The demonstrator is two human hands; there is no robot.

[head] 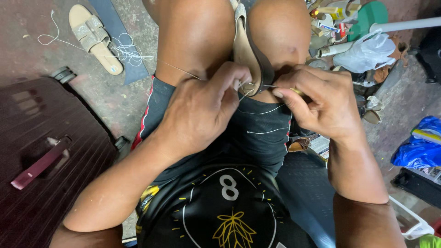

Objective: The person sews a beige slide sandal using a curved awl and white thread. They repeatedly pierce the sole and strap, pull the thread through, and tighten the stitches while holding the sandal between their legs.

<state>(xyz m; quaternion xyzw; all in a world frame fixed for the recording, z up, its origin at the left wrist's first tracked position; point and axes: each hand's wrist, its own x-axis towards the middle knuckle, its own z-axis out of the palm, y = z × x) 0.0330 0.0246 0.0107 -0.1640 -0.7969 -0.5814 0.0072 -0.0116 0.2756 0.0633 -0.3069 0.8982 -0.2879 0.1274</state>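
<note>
Your left hand (202, 108) pinches the white thread (264, 111) at the sandal (248, 55) clamped between your knees; your right hand (317, 103) grips the needle tool (297, 91) just beside it. You look mid-stitch: next, pull taut, keeping the sole steady

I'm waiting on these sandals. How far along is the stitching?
Done: can't tell. In hand: one sandal is clamped between the knees; left hand and right hand work thread at its edge. Left: its mate lies on the floor beside loose thread.
</note>
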